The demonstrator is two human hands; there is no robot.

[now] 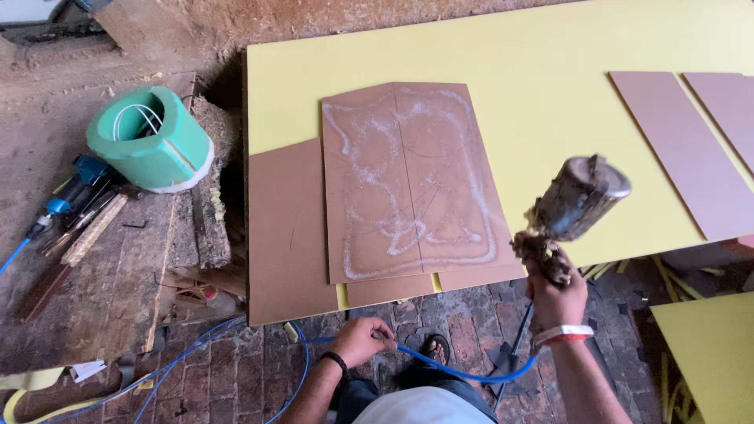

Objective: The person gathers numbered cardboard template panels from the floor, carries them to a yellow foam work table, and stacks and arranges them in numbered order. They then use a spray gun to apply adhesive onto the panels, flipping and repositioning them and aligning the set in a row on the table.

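Crusted metal and dried glue cover the spray gun point(572, 206), which the right hand point(556, 294) grips closed around the handle, holding it up at the near edge of the yellow worktop point(550, 71) with its cup tilted away from the body, probably so the nozzle faces the boards. From under the gun a blue air hose point(455, 369) runs down across the person's front, and the left hand point(360, 339) is closed on it low over the brick floor point(259, 369), seemingly to keep the slack clear of the work. On the worktop, just left of the gun, two brown boards point(408, 180) lie side by side, edges touching, marked with a looping whitish trail of adhesive. A bare brown board point(287, 228) lies partly under them to the left. Two more brown panels point(683, 149) lie well apart on the right, unsprayed. On the rough bench at the far left stand a green cylindrical tub point(149, 141) and a blue power tool point(71, 188).
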